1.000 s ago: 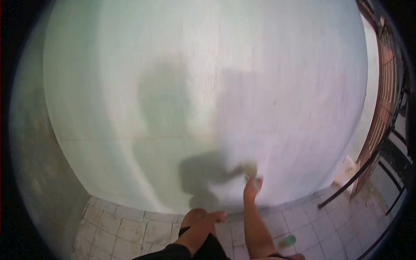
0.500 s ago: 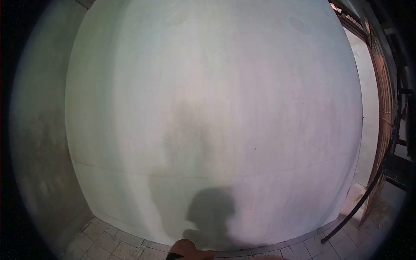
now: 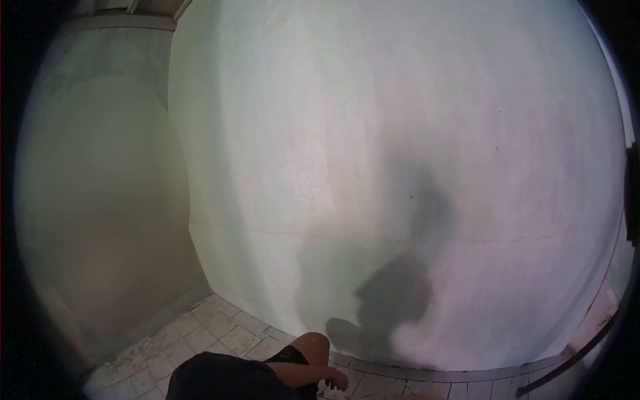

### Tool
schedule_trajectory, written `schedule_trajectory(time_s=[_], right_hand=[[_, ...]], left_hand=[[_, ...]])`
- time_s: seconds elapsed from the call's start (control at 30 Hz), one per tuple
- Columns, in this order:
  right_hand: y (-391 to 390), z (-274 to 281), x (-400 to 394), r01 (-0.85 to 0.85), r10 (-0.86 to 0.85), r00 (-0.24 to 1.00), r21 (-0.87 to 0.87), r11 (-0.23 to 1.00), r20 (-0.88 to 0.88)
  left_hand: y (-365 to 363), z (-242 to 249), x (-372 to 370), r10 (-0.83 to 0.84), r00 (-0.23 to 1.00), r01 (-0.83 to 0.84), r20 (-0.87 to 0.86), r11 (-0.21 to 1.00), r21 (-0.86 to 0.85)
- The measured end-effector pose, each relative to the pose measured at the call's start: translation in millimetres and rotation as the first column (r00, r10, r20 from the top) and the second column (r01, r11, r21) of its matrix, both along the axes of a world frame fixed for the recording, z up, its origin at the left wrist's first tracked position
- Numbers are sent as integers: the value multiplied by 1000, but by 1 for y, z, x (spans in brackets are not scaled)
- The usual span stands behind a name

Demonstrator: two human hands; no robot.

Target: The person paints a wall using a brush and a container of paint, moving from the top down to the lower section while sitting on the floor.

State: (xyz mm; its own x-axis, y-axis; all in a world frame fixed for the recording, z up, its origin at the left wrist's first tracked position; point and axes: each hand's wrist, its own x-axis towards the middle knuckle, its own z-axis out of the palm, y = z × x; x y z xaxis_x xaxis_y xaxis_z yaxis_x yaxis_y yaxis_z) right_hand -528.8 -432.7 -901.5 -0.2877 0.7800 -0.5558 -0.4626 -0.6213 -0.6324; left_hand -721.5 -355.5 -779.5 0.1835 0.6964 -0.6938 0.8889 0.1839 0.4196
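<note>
My left hand (image 3: pixel 337 380) hangs low in the picture, just past my bare knee (image 3: pixel 312 347). Its fingers are loosely bent and a little apart, and I see nothing in them. The forearm (image 3: pixel 293 375) crosses my black shorts (image 3: pixel 288 356) from a dark sleeve (image 3: pixel 223 380). My right hand is out of the picture. A thin skin-coloured strip shows at the bottom edge, too little to identify.
A pale plastered wall (image 3: pixel 320 133) stands in front, bearing a head-shaped shadow (image 3: pixel 400 293). It meets a darker side wall (image 3: pixel 100 167) at the left. Light floor tiles (image 3: pixel 177 347) run along the base. A dark bar (image 3: pixel 567 361) slants at the lower right.
My view has turned left, so the wall corner and shadow sit further right. My sleeve, forearm and left hand have come into sight, while the doorway at the right has mostly slipped out.
</note>
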Motion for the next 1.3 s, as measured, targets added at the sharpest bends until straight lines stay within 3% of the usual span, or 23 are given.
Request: schedule_trajectory(time_s=[0.1, 0.17, 0.2, 0.23, 0.27, 0.3, 0.33, 0.37, 0.4, 0.43, 0.47, 0.5, 0.57, 0.63, 0.67, 0.73, 0.77, 0.83, 0.9, 0.97, 1.03, 1.17, 1.3], right_hand=[[-9, 4, 6, 40, -45, 994, -59, 997, -100], [-34, 10, 7, 48, -67, 984, -121, 992, -166], [-41, 33, 16, 14, -39, 985, -146, 989, -168], [-38, 72, 30, 16, -35, 990, -138, 990, -139], [-34, 87, 45, 26, -39, 994, -124, 992, -103], [-27, 56, 37, 13, -26, 996, -141, 990, -87], [-18, 2, 12, 23, -48, 989, -175, 984, -140], [-21, -36, 2, 34, -74, 980, -209, 977, -183], [-22, -22, 7, 75, -106, 986, -233, 970, -126], [-18, -3, 6, 118, -139, 988, -250, 961, -69], [-30, -49, 10, 118, -132, 991, -256, 959, -35], [-8, -62, -5, -29, 30, 992, -11, 1000, 124], [-11, -139, -10, -436, 230, 840, 358, 826, 492], [-13, -76, 5, -143, 97, 962, 166, 976, 256], [-16, -30, 14, -147, 98, 952, 151, 978, 291], [-21, 42, 21, 12, 4, 990, -108, 994, 138], [-23, 37, 18, 30, -11, 985, -108, 994, 173], [-12, 42, 23, 66, -54, 987, -73, 995, 151], [-13, 57, 25, 88, -78, 982, -52, 995, 173], [-15, 65, 25, 152, -145, 960, -9, 988, 239], [-11, 51, 30, 152, -129, 952, -63, 986, 276], [-24, 107, 29, 249, -239, 893, 23, 968, 382], [-32, 118, 70, 281, -313, 879, 139, 949, 359]], left_hand=[[0, 56, 14, 25, 1000, -25, 3, 998, -56], [-10, 61, 19, 57, 998, -59, -41, 998, -38], [2, 43, 10, -6, 1000, 7, 15, 999, -35], [3, 41, 11, -61, 993, 52, 102, 995, 87], [11, 38, 14, -35, 999, 35, -9, 996, 81], [3, 94, 54, -2, 999, 6, -44, 995, 96], [11, 54, 33, -72, 995, 56, 71, 977, 208], [8, 78, 53, -54, 995, 64, -79, 989, 133], [1, 127, 85, 23, 990, -21, -138, 1000, 20], [5, 85, 62, -77, 991, 91, -109, 987, 135], [2, 100, 71, -133, 972, 152, -196, 985, 83], [2, 92, 67, -128, 978, 136, -167, 990, 39], [3, 66, 48, -118, 986, 118, -114, 993, -13], [-3, 42, 35, 19, 999, -26, -48, 989, -146], [-11, 39, 34, 17, 1000, -18, -11, 988, -156], [-22, 47, 30, 79, 997, -75, 18, 987, -139], [-27, 45, 26, 64, 997, -56, 52, 988, -143], [-24, 49, 29, 207, 949, -180, 238, 975, -133], [-18, 31, 29, 164, 903, -157, 397, 986, -52], [-13, 20, 39, 298, 785, -287, 543, 952, -106], [-5, 5, 42, 284, 783, -290, 554, 954, -78], [-6, 23, 46, 250, 785, -286, 567, 958, -27], [-1, -1, 75, 204, 781, -338, 590, 933, 125]])
